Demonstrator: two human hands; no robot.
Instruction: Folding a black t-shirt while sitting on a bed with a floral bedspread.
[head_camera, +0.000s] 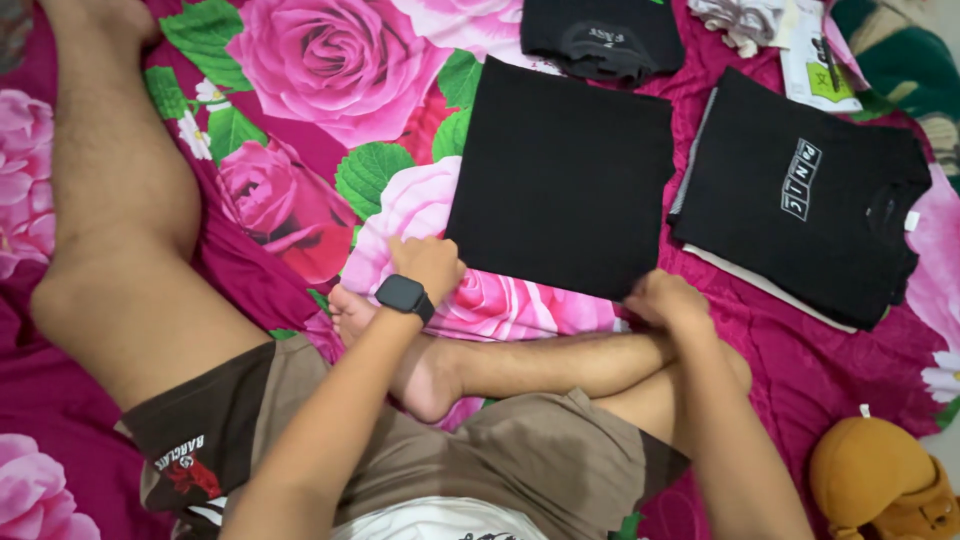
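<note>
1. The floral bedsheet (300, 60), magenta with large pink roses and green leaves, covers the bed and carries everything else.
2. The person sits cross-legged on it in brown shorts, 1 bare knee raised at the left of the view and a foot tucked under the forearms.
3. The folded black garment (560, 175) lies flat on the bedsheet just ahead of the person, a neat rectangle with its near edge toward both hands.
4. A stack of folded black t-shirts (800, 200) lies just beside it to the right, the top 1 showing a small white print; the 2 are close but apart.
5. Another folded dark garment (600, 35) sits beyond the rectangle, at the top edge of the view.
6. A mustard-yellow bag (880, 480) rests at the lower right, well apart from the folded pieces.
7. The left hand (428, 265), with a black smartwatch (404, 296) on its wrist, is closed at the garment's near left corner, fingers curled on the edge of the cloth.
8. The right hand (665, 300) is clenched at the near right corner, gripping that edge.
9. A white crumpled cloth (740, 20) and a packet (820, 60) lie at the top right.
</note>
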